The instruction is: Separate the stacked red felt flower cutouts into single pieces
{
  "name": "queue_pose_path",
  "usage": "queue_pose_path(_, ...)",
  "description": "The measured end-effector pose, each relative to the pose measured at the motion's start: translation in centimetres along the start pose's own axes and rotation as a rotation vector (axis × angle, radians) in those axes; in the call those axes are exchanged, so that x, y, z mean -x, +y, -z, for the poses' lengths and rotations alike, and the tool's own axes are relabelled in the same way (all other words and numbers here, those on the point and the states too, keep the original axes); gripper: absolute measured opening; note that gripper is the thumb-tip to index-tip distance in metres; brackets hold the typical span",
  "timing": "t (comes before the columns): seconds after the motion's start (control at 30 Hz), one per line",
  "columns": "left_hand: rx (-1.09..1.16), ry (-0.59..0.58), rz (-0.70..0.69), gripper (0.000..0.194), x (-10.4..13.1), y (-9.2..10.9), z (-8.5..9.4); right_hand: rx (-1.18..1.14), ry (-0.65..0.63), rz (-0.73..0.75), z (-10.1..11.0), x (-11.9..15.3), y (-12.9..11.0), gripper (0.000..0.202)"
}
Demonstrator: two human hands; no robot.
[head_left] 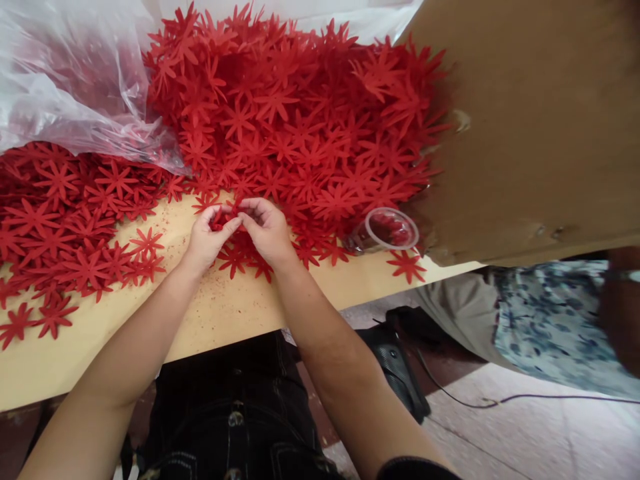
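Observation:
My left hand [211, 231] and my right hand [266, 229] meet over the front of the table, fingertips pinched together. Between them is a red flower cutout [220, 219], mostly covered by my fingers. Just beyond and beneath my hands spreads a tall heap of red star-like flowers [295, 120], thin and many-petalled. To the left lies a lower pile of the same red flowers [60, 227]. Right of my right hand, a clear plastic cup [391, 228] leans on its side among the flowers; what is inside it is hard to make out.
A clear plastic bag [85, 80] covers part of the left pile. A large cardboard sheet or box side [540, 120] stands at the right. The pale wooden table [225, 313] ends close to my body. Another person [555, 320] is at the right, and a cable [550, 397] crosses the floor.

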State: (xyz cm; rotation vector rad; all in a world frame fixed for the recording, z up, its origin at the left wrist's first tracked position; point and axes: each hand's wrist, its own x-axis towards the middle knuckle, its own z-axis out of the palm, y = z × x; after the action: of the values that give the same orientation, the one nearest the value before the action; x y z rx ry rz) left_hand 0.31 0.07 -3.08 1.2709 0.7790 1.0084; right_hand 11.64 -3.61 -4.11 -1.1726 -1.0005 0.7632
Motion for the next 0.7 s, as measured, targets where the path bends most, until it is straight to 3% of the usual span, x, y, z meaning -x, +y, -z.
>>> queue_pose_path(0.23,-0.025,0.162,-0.023,0.008,-0.3,-0.5,0.1,-0.026,-0.041,-0.049,-0.2,0.1,-0.1,0.02)
queue_pose_path(0.4,0.005,0.126,-0.003,0.01,-0.4,-0.5,0.1,-0.015,-0.043,-0.065,0.0,0.1,-0.6,0.023)
queue_pose_path(0.57,0.069,0.143,0.053,0.009,-0.2,-0.1,-0.1,-0.126,0.032,-0.133,0.1,0.2,-0.8,0.025)
queue_pose_path(0.7,0.071,0.198,0.078,0.008,-0.5,0.0,0.1,-0.108,0.172,-0.119,1.3,-0.4,0.3,0.027)
